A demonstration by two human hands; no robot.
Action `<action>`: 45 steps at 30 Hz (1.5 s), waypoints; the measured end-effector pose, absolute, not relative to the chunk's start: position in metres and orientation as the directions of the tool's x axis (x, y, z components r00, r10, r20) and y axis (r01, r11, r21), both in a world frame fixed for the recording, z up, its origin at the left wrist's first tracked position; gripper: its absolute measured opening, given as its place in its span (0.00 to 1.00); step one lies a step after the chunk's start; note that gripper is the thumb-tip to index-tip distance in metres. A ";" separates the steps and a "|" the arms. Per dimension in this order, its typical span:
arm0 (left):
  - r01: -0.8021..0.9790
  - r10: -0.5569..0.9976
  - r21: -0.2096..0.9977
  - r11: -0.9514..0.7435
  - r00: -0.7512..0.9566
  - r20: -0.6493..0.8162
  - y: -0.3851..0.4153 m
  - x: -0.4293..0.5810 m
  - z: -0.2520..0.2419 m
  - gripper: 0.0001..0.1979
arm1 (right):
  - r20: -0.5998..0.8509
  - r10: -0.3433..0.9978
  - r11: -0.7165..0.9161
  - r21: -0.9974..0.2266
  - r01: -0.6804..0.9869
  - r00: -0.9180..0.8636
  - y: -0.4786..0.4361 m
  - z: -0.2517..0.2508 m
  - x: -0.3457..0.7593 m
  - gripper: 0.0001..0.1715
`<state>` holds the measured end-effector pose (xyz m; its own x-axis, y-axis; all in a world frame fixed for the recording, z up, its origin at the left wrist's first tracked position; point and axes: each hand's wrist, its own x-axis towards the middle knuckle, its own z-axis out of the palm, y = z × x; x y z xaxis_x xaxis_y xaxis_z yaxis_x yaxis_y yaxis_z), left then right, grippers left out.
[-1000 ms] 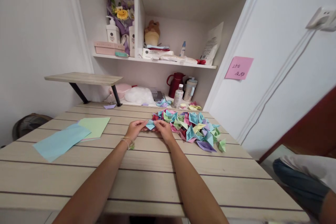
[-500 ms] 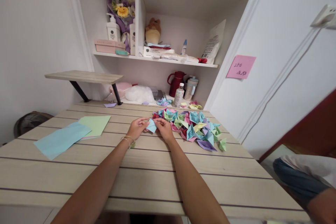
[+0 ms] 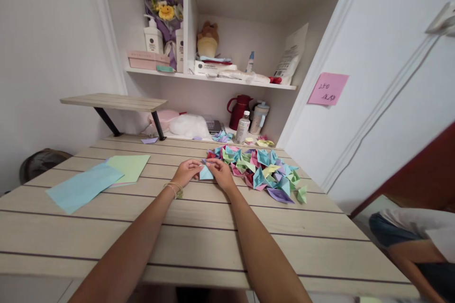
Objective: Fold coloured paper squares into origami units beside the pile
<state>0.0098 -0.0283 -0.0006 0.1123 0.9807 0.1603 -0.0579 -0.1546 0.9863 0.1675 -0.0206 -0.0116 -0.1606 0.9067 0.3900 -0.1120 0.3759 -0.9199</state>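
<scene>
Between my two hands, above the middle of the wooden table (image 3: 199, 227), is a small folded piece of light blue paper (image 3: 206, 173). My left hand (image 3: 187, 173) pinches its left edge with thumb and finger. On the other side my right hand (image 3: 221, 173) pinches it near the top right. The fingertips cover the paper's upper part. Close by my right hand lies a heap of folded paper boats (image 3: 263, 173) in blue, green, pink, purple and yellow. Flat sheets rest to the left: a blue sheet (image 3: 83, 187) partly over green paper (image 3: 133, 168).
A small raised wooden stand (image 3: 113, 101) is at the back left. Behind the table stand a bottle (image 3: 242, 128), a red jug (image 3: 239, 111) and a pale cup (image 3: 259, 118), below white shelves (image 3: 213, 79). Another person's arm (image 3: 412, 258) shows at the right edge.
The blue paper has turned in my fingers, its lower tip now a straighter edge. The other person at the right has shifted, showing more of an arm.
</scene>
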 end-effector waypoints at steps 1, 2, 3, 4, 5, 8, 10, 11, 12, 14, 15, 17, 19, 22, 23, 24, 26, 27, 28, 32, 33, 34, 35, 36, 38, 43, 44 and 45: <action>-0.058 0.981 0.986 -0.155 0.106 0.160 -0.028 0.009 0.000 0.14 | 0.387 0.910 0.371 -0.920 -0.123 -0.149 -0.020 -0.012 0.167 0.22; -0.055 0.982 0.986 -0.156 0.101 0.161 -0.028 0.008 0.000 0.14 | 0.385 0.913 0.368 -0.920 -0.132 -0.137 -0.020 -0.012 0.167 0.23; -0.052 0.981 0.986 -0.158 0.102 0.163 -0.028 0.007 0.000 0.15 | 0.384 0.915 0.367 -0.920 -0.138 -0.126 -0.020 -0.012 0.167 0.24; -0.047 0.980 0.986 -0.159 0.112 0.163 -0.028 0.007 0.000 0.16 | 0.384 0.916 0.367 -0.919 -0.143 -0.117 -0.019 -0.012 0.167 0.25; -0.040 0.978 0.987 -0.155 0.133 0.159 -0.028 0.006 0.001 0.17 | 0.383 0.917 0.366 -0.919 -0.149 -0.111 -0.019 -0.011 0.167 0.26; -0.007 0.967 0.993 -0.118 0.225 0.116 -0.030 0.007 0.002 0.19 | 0.373 0.923 0.354 -0.919 -0.173 -0.096 -0.018 -0.010 0.168 0.26; 0.003 0.961 0.996 -0.085 0.263 0.082 -0.031 0.008 0.002 0.17 | 0.374 0.925 0.356 -0.916 -0.185 -0.072 -0.019 -0.008 0.168 0.25; -0.007 0.961 0.997 -0.075 0.265 0.074 -0.031 0.008 0.002 0.16 | 0.374 0.926 0.359 -0.915 -0.187 -0.055 -0.019 -0.007 0.169 0.25; -0.027 0.963 0.997 -0.070 0.257 0.074 -0.031 0.009 0.002 0.16 | 0.371 0.928 0.358 -0.915 -0.187 -0.039 -0.020 -0.006 0.169 0.24; -0.091 0.973 0.993 -0.069 0.214 0.088 -0.030 0.009 0.001 0.15 | 0.349 0.937 0.340 -0.922 -0.186 -0.017 -0.020 -0.005 0.169 0.25; -0.127 0.978 0.989 -0.072 0.187 0.095 -0.030 0.009 0.001 0.16 | 0.335 0.942 0.326 -0.927 -0.185 -0.014 -0.020 -0.005 0.169 0.25; -0.192 0.984 0.978 -0.077 0.142 0.105 -0.029 0.008 0.001 0.16 | 0.310 0.950 0.302 -0.936 -0.180 -0.021 -0.020 -0.006 0.169 0.26; -0.233 0.988 0.969 -0.080 0.113 0.109 -0.029 0.007 0.001 0.16 | 0.302 0.953 0.290 -0.940 -0.179 -0.038 -0.019 -0.007 0.168 0.24; -0.246 0.988 0.966 -0.079 0.108 0.108 -0.028 0.008 0.001 0.17 | 0.294 0.952 0.273 -0.942 -0.198 -0.087 -0.019 -0.009 0.167 0.21; -0.240 0.987 0.967 -0.080 0.115 0.111 -0.028 0.008 0.001 0.17 | 0.292 0.951 0.266 -0.940 -0.213 -0.102 -0.020 -0.009 0.167 0.20; -0.232 0.986 0.969 -0.087 0.122 0.117 -0.028 0.009 0.000 0.17 | 0.291 0.950 0.260 -0.938 -0.229 -0.112 -0.020 -0.009 0.167 0.20; -0.202 0.982 0.972 -0.121 0.121 0.148 -0.028 0.010 0.000 0.16 | 0.287 0.951 0.251 -0.933 -0.257 -0.117 -0.020 -0.008 0.167 0.20; -0.176 0.979 0.973 -0.148 0.110 0.169 -0.027 0.010 0.000 0.16 | 0.285 0.952 0.249 -0.932 -0.265 -0.109 -0.020 -0.008 0.167 0.21; -0.143 0.977 0.973 -0.179 0.090 0.193 -0.027 0.010 0.000 0.15 | 0.282 0.954 0.247 -0.931 -0.269 -0.099 -0.020 -0.008 0.168 0.21; -0.065 0.967 0.965 -0.254 -0.005 0.254 -0.027 0.009 0.001 0.17 | 0.267 0.960 0.239 -0.937 -0.254 -0.080 -0.019 -0.009 0.167 0.22; -0.077 0.967 0.964 -0.256 -0.016 0.255 -0.027 0.009 0.001 0.18 | 0.267 0.960 0.240 -0.938 -0.249 -0.079 -0.019 -0.010 0.167 0.22; -0.096 0.967 0.962 -0.255 -0.020 0.254 -0.028 0.009 0.002 0.20 | 0.270 0.960 0.244 -0.938 -0.246 -0.079 -0.019 -0.010 0.167 0.21; -0.114 0.967 0.961 -0.252 -0.014 0.253 -0.028 0.009 0.003 0.22 | 0.276 0.958 0.250 -0.938 -0.242 -0.080 -0.019 -0.010 0.167 0.21; -0.126 0.968 0.960 -0.248 -0.002 0.250 -0.029 0.009 0.004 0.23 | 0.285 0.955 0.259 -0.936 -0.236 -0.084 -0.018 -0.010 0.167 0.20; -0.140 0.970 0.962 -0.236 0.029 0.242 -0.031 0.009 0.005 0.25 | 0.312 0.946 0.287 -0.933 -0.216 -0.090 -0.018 -0.010 0.168 0.19; -0.200 0.969 0.952 -0.231 0.044 0.244 -0.033 0.008 0.008 0.22 | 0.351 0.935 0.342 -0.930 -0.139 -0.048 -0.018 -0.010 0.169 0.16; -0.215 0.968 0.948 -0.234 0.040 0.248 -0.032 0.009 0.007 0.21 | 0.350 0.936 0.343 -0.930 -0.129 -0.038 -0.018 -0.010 0.169 0.16; -0.226 0.967 0.945 -0.237 0.036 0.251 -0.032 0.009 0.006 0.20 | 0.350 0.936 0.344 -0.931 -0.123 -0.031 -0.019 -0.010 0.169 0.16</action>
